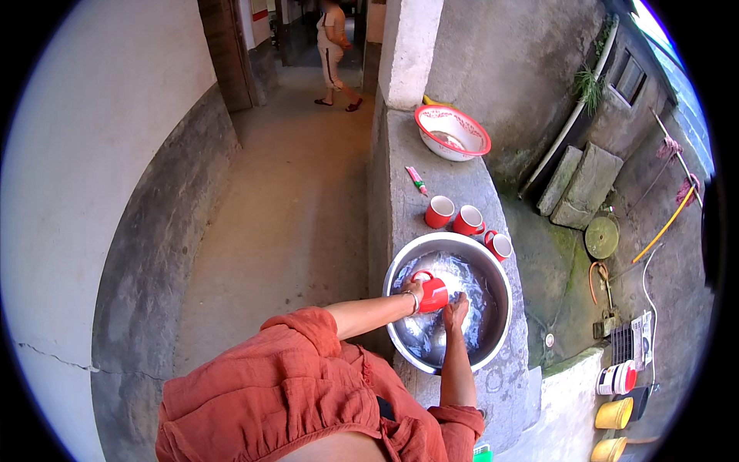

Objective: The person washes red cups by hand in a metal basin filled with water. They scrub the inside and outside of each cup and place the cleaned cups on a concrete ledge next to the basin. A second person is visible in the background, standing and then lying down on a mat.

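My left hand (413,291) is closed on a red mug (433,296), tilted on its side above the water in a large silver metal basin (504,296). The mug's handle faces up and away from me. My right hand (456,311) is beside the other end of the mug, its fingers drawn together. What lies in those fingers, if anything, is hidden. Just beyond the basin's far rim stand three more red mugs with white insides: one on the left (439,212), one in the middle (468,220) and one on the right (499,246).
The basin rests on a grey concrete ledge (400,208). Farther along it are a toothpaste-like tube (416,180) and a red-rimmed white enamel basin (453,132). A person (332,54) is in the passage at the back. Yellow buckets (613,413) stand below on the right.
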Action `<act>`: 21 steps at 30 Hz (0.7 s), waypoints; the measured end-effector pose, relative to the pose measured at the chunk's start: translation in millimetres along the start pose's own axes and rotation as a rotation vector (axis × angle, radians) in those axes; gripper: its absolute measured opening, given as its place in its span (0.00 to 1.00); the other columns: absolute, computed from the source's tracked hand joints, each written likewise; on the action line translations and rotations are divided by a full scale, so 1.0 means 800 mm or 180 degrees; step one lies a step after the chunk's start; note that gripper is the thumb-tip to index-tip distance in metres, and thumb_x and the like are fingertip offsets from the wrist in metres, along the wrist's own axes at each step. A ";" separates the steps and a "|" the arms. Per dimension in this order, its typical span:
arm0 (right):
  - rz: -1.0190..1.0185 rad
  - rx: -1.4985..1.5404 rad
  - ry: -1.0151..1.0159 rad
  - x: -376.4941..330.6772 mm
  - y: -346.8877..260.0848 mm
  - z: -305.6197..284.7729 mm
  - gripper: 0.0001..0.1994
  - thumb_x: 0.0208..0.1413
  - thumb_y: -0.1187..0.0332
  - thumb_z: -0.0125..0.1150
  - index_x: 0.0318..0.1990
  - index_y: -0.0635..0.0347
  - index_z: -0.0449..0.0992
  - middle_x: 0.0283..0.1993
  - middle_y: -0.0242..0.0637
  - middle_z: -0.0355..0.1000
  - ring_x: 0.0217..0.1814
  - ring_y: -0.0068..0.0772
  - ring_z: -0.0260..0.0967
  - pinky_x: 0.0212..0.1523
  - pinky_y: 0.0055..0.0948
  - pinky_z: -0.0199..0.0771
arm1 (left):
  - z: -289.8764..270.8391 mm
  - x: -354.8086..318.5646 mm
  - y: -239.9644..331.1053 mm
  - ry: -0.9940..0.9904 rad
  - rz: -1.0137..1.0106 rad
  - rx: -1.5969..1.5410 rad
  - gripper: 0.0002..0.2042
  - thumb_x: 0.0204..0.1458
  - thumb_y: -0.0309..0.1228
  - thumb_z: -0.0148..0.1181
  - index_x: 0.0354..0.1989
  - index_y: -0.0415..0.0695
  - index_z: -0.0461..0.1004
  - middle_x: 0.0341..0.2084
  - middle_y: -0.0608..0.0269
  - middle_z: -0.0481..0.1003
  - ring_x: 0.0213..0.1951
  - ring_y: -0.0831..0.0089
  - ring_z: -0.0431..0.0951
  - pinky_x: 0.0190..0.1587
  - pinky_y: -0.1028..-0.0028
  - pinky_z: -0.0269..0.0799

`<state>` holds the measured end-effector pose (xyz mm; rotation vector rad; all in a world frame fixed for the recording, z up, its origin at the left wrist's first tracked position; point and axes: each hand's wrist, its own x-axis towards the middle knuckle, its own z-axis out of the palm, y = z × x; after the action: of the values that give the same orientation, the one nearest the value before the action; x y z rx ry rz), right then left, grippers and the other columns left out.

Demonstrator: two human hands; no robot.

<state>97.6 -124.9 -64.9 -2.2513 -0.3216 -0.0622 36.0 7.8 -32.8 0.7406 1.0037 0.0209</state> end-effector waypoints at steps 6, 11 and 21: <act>0.0290 0.0520 0.0357 0.003 -0.004 0.008 0.16 0.38 0.65 0.58 0.33 0.70 0.69 0.28 0.49 0.68 0.32 0.45 0.65 0.36 0.35 0.64 | -0.009 0.034 -0.011 0.0062 0.0050 0.0360 0.18 0.55 0.39 0.40 0.50 0.43 0.61 0.40 0.49 0.71 0.34 0.57 0.77 0.28 0.60 0.78; -0.0066 -0.0236 -0.0125 0.008 0.007 -0.003 0.21 0.35 0.67 0.58 0.38 0.69 0.65 0.38 0.51 0.65 0.43 0.44 0.62 0.46 0.36 0.60 | -0.005 0.035 -0.014 0.0152 0.0312 0.0559 0.18 0.55 0.39 0.40 0.50 0.43 0.61 0.40 0.48 0.71 0.34 0.57 0.77 0.28 0.61 0.78; 0.0079 -0.0428 0.0418 0.005 -0.003 -0.024 0.24 0.35 0.77 0.55 0.46 0.58 0.63 0.40 0.50 0.64 0.39 0.48 0.64 0.43 0.37 0.64 | 0.000 -0.027 0.014 0.0329 0.0262 0.0588 0.19 0.55 0.39 0.41 0.52 0.42 0.61 0.42 0.47 0.70 0.33 0.54 0.77 0.27 0.57 0.78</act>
<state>102.3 -137.5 -50.2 -2.3702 -0.2247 -0.2236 27.3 8.8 -10.3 0.9573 1.0829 0.0385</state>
